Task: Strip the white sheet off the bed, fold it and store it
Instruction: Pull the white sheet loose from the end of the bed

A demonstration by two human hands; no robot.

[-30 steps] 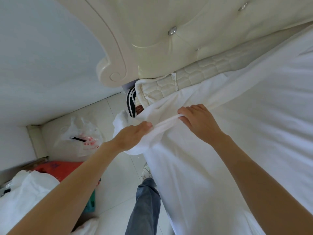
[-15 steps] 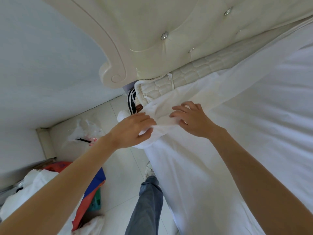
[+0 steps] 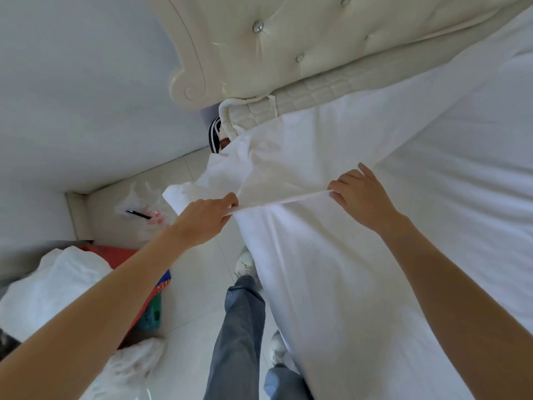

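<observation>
Both hands clamped on white sheet (image 3: 331, 284) edge: left hand (image 3: 202, 219) pinching one end, right hand (image 3: 362, 197) the other, hem taut between. Sheet's far side still on mattress (image 3: 253, 114); hard yank risks snagging or slipping.

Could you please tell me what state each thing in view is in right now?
Sheet: corner pulled off the mattress, edge stretched between both hands.
Mattress: quilted corner bared.
Left hand: shut on the sheet edge.
Right hand: pinching the sheet edge.
Plastic bag: crumpled on the floor.
</observation>
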